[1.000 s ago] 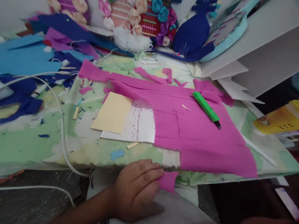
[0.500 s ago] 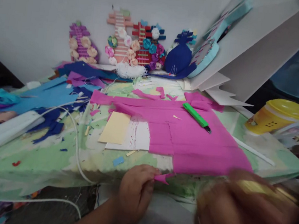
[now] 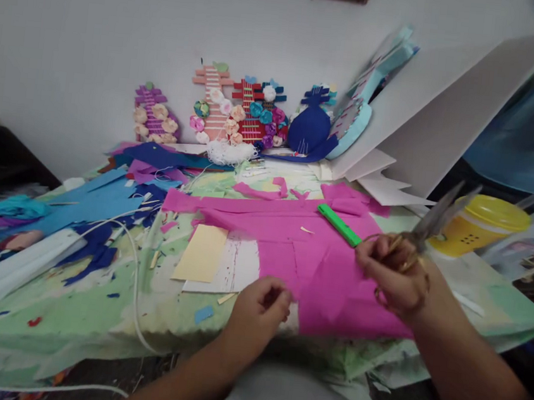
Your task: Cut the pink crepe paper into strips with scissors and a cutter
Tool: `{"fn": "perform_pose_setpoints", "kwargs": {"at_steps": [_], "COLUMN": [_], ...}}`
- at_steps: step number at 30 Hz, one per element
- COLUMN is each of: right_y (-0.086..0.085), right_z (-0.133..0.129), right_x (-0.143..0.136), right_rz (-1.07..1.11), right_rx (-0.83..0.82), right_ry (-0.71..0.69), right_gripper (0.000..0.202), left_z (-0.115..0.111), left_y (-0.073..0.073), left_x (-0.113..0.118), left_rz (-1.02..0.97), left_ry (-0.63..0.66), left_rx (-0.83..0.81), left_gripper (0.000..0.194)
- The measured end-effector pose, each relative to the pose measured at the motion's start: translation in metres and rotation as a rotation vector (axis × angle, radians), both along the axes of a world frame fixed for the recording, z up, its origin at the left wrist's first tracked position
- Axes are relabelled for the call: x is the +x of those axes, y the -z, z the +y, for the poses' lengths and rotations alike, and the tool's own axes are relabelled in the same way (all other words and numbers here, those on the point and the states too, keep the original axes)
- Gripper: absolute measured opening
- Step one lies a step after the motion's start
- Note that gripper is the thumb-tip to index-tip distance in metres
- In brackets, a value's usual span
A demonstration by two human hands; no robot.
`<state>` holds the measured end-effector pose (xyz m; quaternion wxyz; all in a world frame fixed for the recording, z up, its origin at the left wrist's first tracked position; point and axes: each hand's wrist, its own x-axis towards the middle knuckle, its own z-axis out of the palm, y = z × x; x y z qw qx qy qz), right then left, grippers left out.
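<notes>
Scissors with gold handles are in my right hand, blades pointing up and away. That hand is over the right part of a large pink cloth, its fingertips beside a green cutter lying on the cloth. My left hand is curled near the table's front edge, at the cloth's left edge; whatever its fingers pinch, if anything, is too small to make out. A cream card overlaps a white piece left of the cloth.
Guitar-shaped decorations lean on the wall behind. A white power strip with a looping cable and blue cloth scraps lie at left. A yellow-lidded cup stands at right, near white boards.
My right hand has moved up and left from the lower right, and the scissors now show clearly. The pink scrap at my left fingertips no longer shows. The view has tilted upward.
</notes>
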<state>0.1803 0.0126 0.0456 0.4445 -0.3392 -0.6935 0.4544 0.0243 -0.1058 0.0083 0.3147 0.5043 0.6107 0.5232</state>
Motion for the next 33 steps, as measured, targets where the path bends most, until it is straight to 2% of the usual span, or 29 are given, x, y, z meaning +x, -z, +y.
{"fn": "perform_pose_setpoints", "kwargs": {"at_steps": [2, 4, 6, 8, 11, 14, 17, 20, 24, 28, 30, 32, 33], "right_y": [-0.006, -0.006, -0.002, 0.002, 0.007, 0.013, 0.02, 0.024, 0.023, 0.02, 0.015, 0.003, -0.005], "right_z": [0.02, 0.035, 0.046, 0.054, 0.053, 0.032, 0.01, 0.008, 0.019, 0.022, 0.033, 0.061, 0.081], "right_x": [-0.003, -0.009, -0.015, -0.018, -0.024, -0.031, -0.035, -0.034, -0.033, -0.032, -0.024, -0.01, -0.002], "right_rz": [-0.123, -0.33, -0.543, -0.685, -0.751, -0.794, -0.794, -0.79, -0.76, -0.692, -0.642, -0.617, -0.636], "right_rx": [0.057, 0.134, 0.165, 0.128, 0.101, 0.139, 0.212, 0.279, 0.226, 0.092, 0.106, 0.194, 0.242], "right_ry": [0.064, 0.141, 0.2, 0.19, 0.024, -0.224, -0.458, -0.544, -0.538, -0.551, -0.529, -0.421, -0.274], "right_gripper": [0.025, 0.027, 0.037, 0.043, 0.042, 0.039, 0.036, 0.019, 0.018, 0.017, 0.011, 0.006, 0.011], "left_z": [0.004, 0.005, 0.004, 0.004, 0.008, 0.01, 0.006, 0.003, 0.006, 0.01, 0.013, 0.015, 0.016], "left_y": [0.003, 0.004, 0.003, 0.001, 0.001, 0.007, 0.016, 0.02, 0.016, 0.006, 0.0, -0.004, -0.005], "left_x": [-0.002, -0.003, -0.005, -0.009, -0.018, -0.026, -0.031, -0.038, -0.048, -0.052, -0.051, -0.05, -0.049], "left_rz": [-0.01, 0.083, 0.339, 0.639, 0.863, 0.97, 1.036, 1.081, 1.1, 1.03, 0.999, 0.999, 1.015], "left_ry": [-0.027, 0.011, 0.091, 0.157, 0.155, 0.173, 0.224, 0.273, 0.302, 0.241, 0.206, 0.17, 0.161], "left_rx": [-0.034, -0.009, 0.091, 0.198, 0.182, 0.098, 0.089, 0.111, 0.152, 0.231, 0.25, 0.199, 0.138], "left_gripper": [0.016, 0.013, 0.011, 0.014, 0.015, 0.015, 0.022, 0.019, 0.019, 0.017, 0.019, 0.026, 0.032]}}
